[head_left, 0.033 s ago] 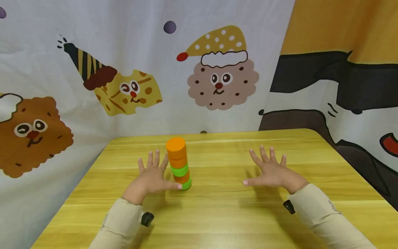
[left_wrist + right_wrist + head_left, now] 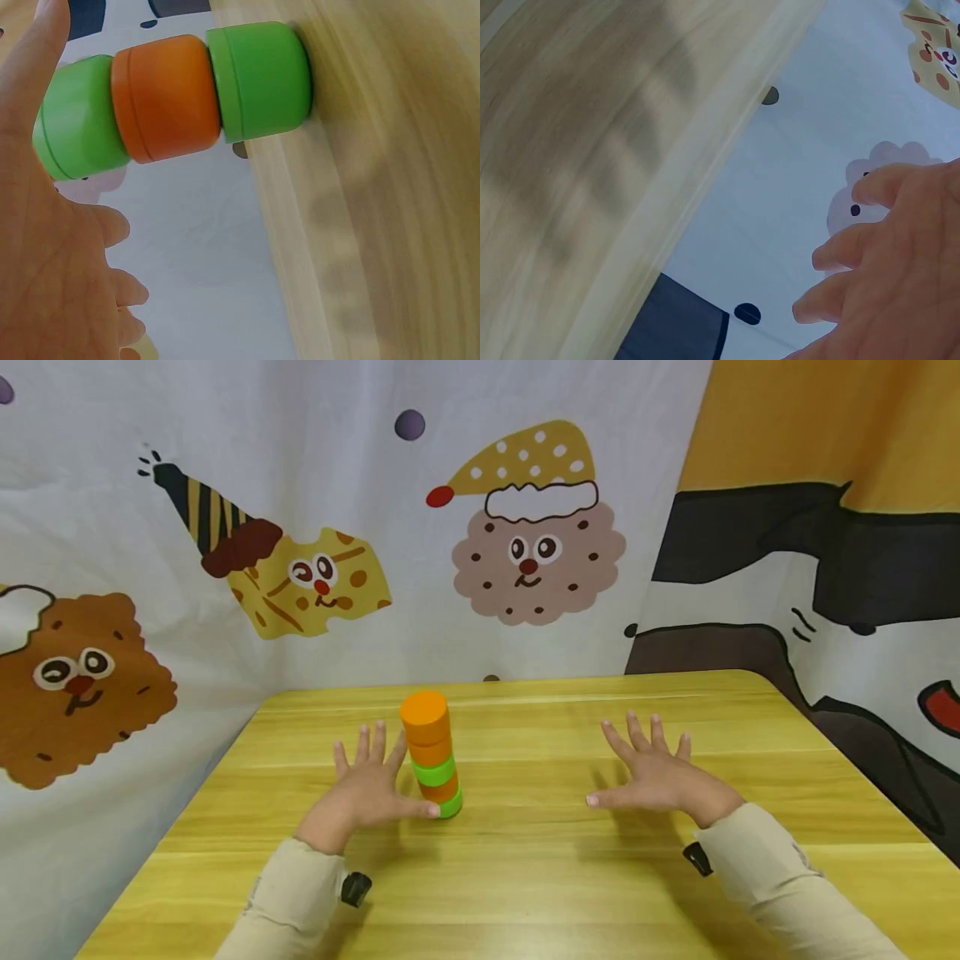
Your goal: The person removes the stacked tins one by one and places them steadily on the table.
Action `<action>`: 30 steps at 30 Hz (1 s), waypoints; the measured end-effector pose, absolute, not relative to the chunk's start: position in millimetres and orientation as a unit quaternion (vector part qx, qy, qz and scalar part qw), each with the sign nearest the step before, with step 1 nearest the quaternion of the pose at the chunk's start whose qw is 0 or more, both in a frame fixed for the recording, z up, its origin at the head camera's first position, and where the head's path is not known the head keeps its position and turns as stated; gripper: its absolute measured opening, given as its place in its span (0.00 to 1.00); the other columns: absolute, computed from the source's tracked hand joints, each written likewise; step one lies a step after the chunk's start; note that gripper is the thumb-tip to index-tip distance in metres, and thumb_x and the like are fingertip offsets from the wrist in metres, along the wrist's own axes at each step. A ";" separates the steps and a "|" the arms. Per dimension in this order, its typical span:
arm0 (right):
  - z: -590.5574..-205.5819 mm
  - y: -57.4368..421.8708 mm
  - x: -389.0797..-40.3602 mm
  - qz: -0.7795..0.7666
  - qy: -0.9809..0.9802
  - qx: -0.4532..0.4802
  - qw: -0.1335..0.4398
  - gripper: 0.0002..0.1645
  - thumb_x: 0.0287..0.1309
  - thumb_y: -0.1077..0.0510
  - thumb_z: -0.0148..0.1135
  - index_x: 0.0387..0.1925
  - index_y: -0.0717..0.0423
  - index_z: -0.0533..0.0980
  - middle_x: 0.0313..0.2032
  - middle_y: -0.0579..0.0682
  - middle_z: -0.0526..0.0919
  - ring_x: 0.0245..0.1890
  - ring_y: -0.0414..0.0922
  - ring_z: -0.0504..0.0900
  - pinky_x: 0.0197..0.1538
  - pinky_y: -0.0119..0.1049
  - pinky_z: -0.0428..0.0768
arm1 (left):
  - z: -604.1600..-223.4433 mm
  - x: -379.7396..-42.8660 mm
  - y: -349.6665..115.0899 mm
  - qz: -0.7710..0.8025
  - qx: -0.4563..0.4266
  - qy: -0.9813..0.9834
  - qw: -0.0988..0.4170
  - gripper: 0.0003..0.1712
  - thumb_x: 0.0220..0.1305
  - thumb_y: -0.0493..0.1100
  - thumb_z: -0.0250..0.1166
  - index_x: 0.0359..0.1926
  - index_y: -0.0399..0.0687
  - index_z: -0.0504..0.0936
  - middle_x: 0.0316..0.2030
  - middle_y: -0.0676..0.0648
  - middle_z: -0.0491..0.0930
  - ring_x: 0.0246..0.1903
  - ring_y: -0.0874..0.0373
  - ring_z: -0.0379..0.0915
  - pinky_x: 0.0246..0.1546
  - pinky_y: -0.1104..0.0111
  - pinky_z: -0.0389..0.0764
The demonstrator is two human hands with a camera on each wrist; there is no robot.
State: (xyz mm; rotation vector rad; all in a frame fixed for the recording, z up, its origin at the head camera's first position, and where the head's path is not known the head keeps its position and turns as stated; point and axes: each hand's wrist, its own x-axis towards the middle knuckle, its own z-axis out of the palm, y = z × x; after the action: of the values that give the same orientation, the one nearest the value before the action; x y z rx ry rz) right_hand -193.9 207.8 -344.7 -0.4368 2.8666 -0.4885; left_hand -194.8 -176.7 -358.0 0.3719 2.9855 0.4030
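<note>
A tower of round, cup-shaped orange and green pieces (image 2: 433, 753) stands upright on the wooden table (image 2: 517, 877), left of the middle. Its flat top is orange and its lowest piece is green. My left hand (image 2: 365, 791) is at the tower's left side, fingers spread, its thumb overlapping the bottom green piece in the head view. In the left wrist view, a green piece (image 2: 262, 81) and an orange piece (image 2: 166, 97) show beyond the thumb. Well to the right of the tower, my right hand (image 2: 660, 781) hovers over the table with fingers spread, holding nothing.
Behind the table hangs a white cloth (image 2: 420, 643) printed with cartoon biscuits and cheese. The table's far edge runs close to it. Beige sleeves (image 2: 288, 893) cover both forearms, with a small black object (image 2: 356, 888) at the left cuff.
</note>
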 end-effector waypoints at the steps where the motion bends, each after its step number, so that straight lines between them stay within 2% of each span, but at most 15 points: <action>1: -345.2 207.6 -194.2 -0.164 0.970 -0.148 0.103 0.70 0.40 0.20 0.55 0.73 0.52 0.39 0.69 0.69 0.29 0.64 0.71 0.22 0.52 0.75 0.21 | -358.0 -194.6 -176.6 0.134 0.122 0.982 0.054 0.72 0.34 0.82 0.59 0.73 0.50 0.41 0.70 0.32 0.27 0.68 0.34 0.18 0.57 0.36 0.16; 5: -346.5 206.6 -195.4 -0.170 0.968 -0.149 0.110 0.69 0.40 0.21 0.56 0.73 0.51 0.38 0.69 0.69 0.28 0.64 0.71 0.21 0.52 0.74 0.19 | -358.7 -195.1 -176.7 0.139 0.122 0.981 0.053 0.71 0.36 0.81 0.60 0.73 0.50 0.41 0.70 0.32 0.27 0.68 0.35 0.19 0.57 0.36 0.16; 10: -344.3 201.6 -197.7 -0.211 0.956 -0.173 0.103 0.68 0.42 0.24 0.58 0.73 0.50 0.37 0.69 0.69 0.27 0.66 0.67 0.21 0.58 0.68 0.18 | -359.5 -198.1 -179.0 0.181 0.131 0.974 0.042 0.70 0.39 0.78 0.61 0.73 0.48 0.40 0.70 0.33 0.28 0.68 0.35 0.19 0.59 0.36 0.21; 14: -341.1 192.7 -202.9 -0.258 0.940 -0.207 0.082 0.66 0.45 0.29 0.61 0.72 0.52 0.37 0.69 0.66 0.28 0.68 0.63 0.25 0.65 0.62 0.26 | -361.8 -201.6 -180.7 0.282 0.151 0.947 0.021 0.66 0.45 0.71 0.65 0.73 0.48 0.39 0.71 0.35 0.32 0.69 0.37 0.26 0.64 0.38 0.37; 18: -335.6 177.2 -208.3 -0.282 0.930 -0.229 0.052 0.66 0.45 0.31 0.64 0.72 0.54 0.39 0.71 0.59 0.33 0.71 0.58 0.32 0.68 0.59 0.35 | -366.0 -204.2 -180.8 0.419 0.175 0.891 -0.008 0.58 0.52 0.58 0.69 0.73 0.52 0.41 0.72 0.41 0.40 0.70 0.41 0.38 0.64 0.42 0.50; 22: -328.6 157.1 -211.7 -0.296 0.923 -0.244 0.024 0.66 0.43 0.32 0.66 0.72 0.54 0.41 0.72 0.53 0.38 0.72 0.53 0.38 0.70 0.55 0.42 | -372.7 -206.9 -177.5 0.531 0.203 0.822 -0.035 0.49 0.58 0.44 0.66 0.72 0.47 0.46 0.71 0.40 0.49 0.69 0.44 0.45 0.67 0.50 0.52; 25: -322.3 140.5 -213.9 -0.316 0.914 -0.255 0.010 0.64 0.44 0.32 0.66 0.72 0.52 0.43 0.72 0.50 0.41 0.72 0.51 0.41 0.70 0.54 0.46 | -378.2 -210.2 -172.9 0.597 0.218 0.770 -0.058 0.43 0.58 0.36 0.65 0.70 0.41 0.52 0.68 0.41 0.57 0.66 0.50 0.54 0.67 0.60 0.57; 30: -313.0 110.8 -220.9 -0.369 0.886 -0.280 -0.008 0.58 0.46 0.36 0.67 0.72 0.49 0.48 0.72 0.48 0.47 0.71 0.49 0.46 0.69 0.53 0.50 | -385.7 -215.3 -164.6 0.668 0.218 0.703 -0.110 0.34 0.55 0.28 0.63 0.64 0.33 0.63 0.55 0.52 0.73 0.54 0.63 0.69 0.57 0.74 0.69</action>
State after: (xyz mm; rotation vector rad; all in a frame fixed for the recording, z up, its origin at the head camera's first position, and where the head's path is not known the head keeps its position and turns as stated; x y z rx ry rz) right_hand -220.9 110.8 -313.0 -0.8833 2.7989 -1.1657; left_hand -215.3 -164.6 -385.7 0.7373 2.3795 2.2588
